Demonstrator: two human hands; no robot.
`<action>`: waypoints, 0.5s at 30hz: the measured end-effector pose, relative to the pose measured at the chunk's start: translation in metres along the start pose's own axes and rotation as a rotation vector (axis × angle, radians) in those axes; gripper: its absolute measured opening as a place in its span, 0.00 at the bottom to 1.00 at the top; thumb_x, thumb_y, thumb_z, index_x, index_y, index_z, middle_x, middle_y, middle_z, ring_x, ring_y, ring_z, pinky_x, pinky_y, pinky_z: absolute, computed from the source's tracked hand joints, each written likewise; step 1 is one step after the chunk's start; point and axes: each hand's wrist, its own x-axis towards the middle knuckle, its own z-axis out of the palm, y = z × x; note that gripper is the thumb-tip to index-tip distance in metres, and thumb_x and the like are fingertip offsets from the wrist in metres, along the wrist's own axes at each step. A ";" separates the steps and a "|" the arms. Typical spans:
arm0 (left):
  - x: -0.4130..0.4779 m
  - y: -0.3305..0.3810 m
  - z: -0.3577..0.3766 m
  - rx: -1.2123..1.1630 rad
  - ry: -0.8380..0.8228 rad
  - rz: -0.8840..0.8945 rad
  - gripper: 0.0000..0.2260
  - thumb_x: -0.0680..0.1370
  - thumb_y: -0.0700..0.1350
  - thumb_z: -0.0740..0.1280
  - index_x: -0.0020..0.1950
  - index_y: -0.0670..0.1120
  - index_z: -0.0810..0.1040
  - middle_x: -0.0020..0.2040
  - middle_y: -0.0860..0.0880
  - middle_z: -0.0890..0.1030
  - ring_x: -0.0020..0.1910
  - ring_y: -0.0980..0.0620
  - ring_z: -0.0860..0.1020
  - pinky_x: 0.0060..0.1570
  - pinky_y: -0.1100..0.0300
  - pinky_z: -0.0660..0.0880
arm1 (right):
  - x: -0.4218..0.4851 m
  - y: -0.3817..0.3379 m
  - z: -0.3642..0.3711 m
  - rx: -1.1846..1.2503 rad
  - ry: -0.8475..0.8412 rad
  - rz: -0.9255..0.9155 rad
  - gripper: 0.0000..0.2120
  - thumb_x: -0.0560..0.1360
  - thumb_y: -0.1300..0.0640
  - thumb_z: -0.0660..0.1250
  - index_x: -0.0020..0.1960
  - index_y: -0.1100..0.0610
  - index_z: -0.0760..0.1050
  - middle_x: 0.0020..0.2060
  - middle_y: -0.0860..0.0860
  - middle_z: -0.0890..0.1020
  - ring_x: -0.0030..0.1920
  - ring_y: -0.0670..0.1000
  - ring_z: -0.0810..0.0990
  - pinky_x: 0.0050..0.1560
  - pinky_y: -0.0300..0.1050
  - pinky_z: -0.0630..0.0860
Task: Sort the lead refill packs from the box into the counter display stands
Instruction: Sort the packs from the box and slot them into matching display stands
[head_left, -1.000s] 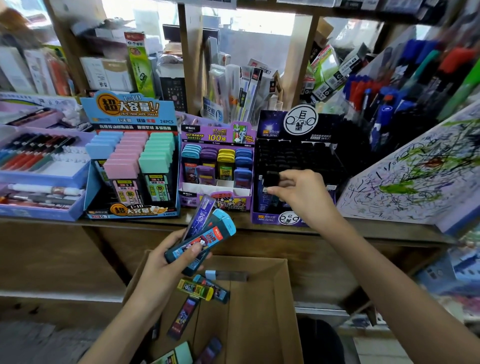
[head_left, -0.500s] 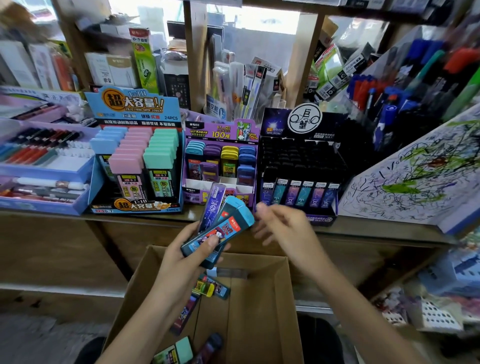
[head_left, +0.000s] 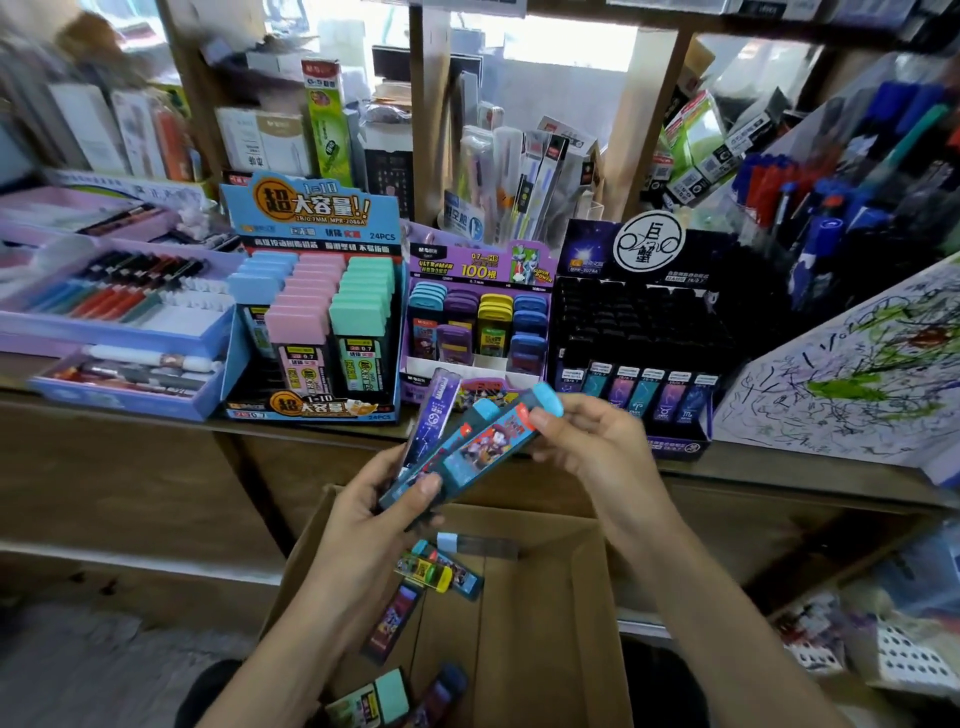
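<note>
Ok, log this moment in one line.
left grip: holds three packs | right grip: pinches top pack at cap end | box: loose packs inside

Wooden counter (head_left: 810, 467): blue stand (head_left: 311, 332), purple stand (head_left: 478, 312), black stand (head_left: 639, 332), pen trays (head_left: 114, 312), scribble pad (head_left: 857, 374).

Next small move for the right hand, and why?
Probably slide the blue-capped pack out of the bundle and lift it toward the purple stand. The right hand pinches its cap end, the left hand grips the bundle's lower ends, and that stand's left column shows matching light-blue caps.
</note>
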 end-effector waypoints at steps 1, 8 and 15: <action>0.000 0.002 -0.005 -0.003 0.010 0.008 0.14 0.67 0.41 0.69 0.53 0.46 0.78 0.45 0.48 0.84 0.41 0.54 0.82 0.34 0.65 0.78 | 0.006 -0.007 -0.003 0.002 0.010 -0.024 0.04 0.74 0.60 0.68 0.49 0.56 0.79 0.42 0.51 0.85 0.44 0.47 0.82 0.38 0.37 0.78; 0.001 0.012 -0.037 -0.023 0.127 0.046 0.13 0.68 0.41 0.67 0.52 0.47 0.77 0.43 0.51 0.85 0.41 0.53 0.84 0.34 0.65 0.79 | 0.055 -0.059 0.019 -0.188 0.086 -0.331 0.08 0.72 0.62 0.71 0.43 0.50 0.78 0.40 0.47 0.83 0.41 0.44 0.83 0.36 0.36 0.78; -0.005 0.018 -0.053 -0.035 0.154 0.058 0.13 0.68 0.42 0.68 0.52 0.48 0.78 0.45 0.51 0.85 0.43 0.53 0.84 0.34 0.64 0.78 | 0.101 -0.057 0.074 -0.698 0.089 -0.572 0.07 0.73 0.58 0.70 0.51 0.55 0.80 0.41 0.46 0.80 0.44 0.47 0.78 0.51 0.45 0.75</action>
